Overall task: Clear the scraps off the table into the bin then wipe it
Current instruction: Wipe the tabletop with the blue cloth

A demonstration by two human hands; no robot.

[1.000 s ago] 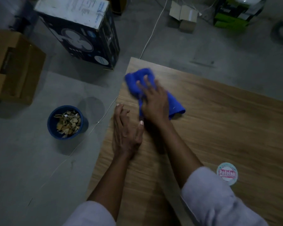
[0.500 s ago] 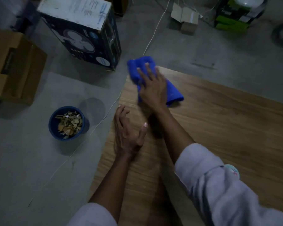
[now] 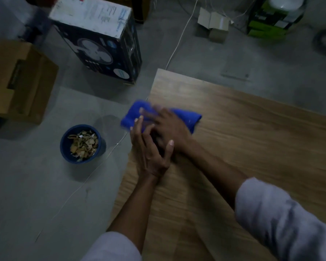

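A blue cloth [image 3: 186, 116] lies on the wooden table [image 3: 262, 140] at its left edge, one end hanging past the edge. My right hand [image 3: 167, 125] presses flat on the cloth with fingers spread; it is blurred by motion. My left hand [image 3: 151, 151] rests at the table's left edge beside the right hand, fingers loosely bent and holding nothing. On the floor to the left stands a blue bin [image 3: 82, 144] filled with brown scraps [image 3: 84, 145].
A dark fan box [image 3: 102, 44] stands on the floor beyond the table's corner. A brown cardboard box [image 3: 17, 80] sits at far left. A white cable [image 3: 179, 40] runs across the floor past the table edge. Small boxes and green packaging lie at the back.
My right hand has dragged the blue cloth from the table's far corner back toward me along the left edge. My left hand has stayed at the edge, now right beside the right hand.
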